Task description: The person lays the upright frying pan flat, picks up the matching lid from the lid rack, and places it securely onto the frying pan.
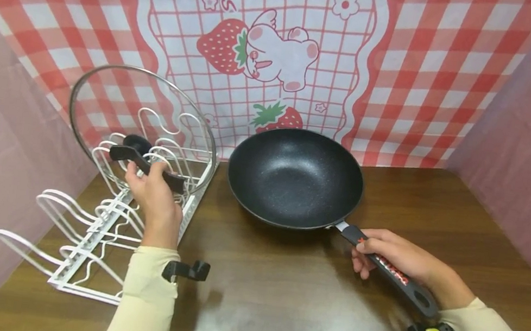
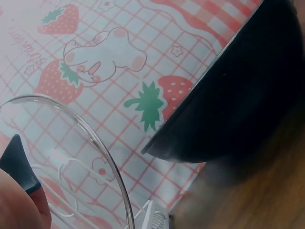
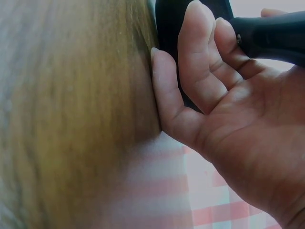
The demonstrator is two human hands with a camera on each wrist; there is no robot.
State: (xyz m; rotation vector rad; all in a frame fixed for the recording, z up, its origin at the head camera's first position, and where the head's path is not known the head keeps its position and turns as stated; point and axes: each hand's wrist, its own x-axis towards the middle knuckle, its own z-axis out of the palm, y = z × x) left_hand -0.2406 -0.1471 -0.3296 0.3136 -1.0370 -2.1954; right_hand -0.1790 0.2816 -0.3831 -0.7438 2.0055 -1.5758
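Note:
My left hand (image 1: 157,199) grips the black handle (image 1: 172,181) of a clear glass pan lid (image 1: 118,99) with a metal rim. The lid is tilted upright among the back loops of a white wire rack (image 1: 106,229). In the left wrist view, the lid's rim (image 2: 106,147) curves beside the dark wok (image 2: 228,100). My right hand (image 1: 400,255) holds the long dark handle (image 1: 393,274) of the black wok (image 1: 296,177), thumb on top. The wok faces upward at the back middle of the table. From the right wrist, several fingers (image 3: 195,62) curl loosely under that handle (image 3: 274,38).
The brown wooden table (image 1: 281,287) runs back to a red-and-white checked cloth (image 1: 427,80) with strawberry prints. Pinkish cloth panels (image 1: 523,151) close in both sides. Several empty white loops of the rack stick up at the front left, near my left forearm.

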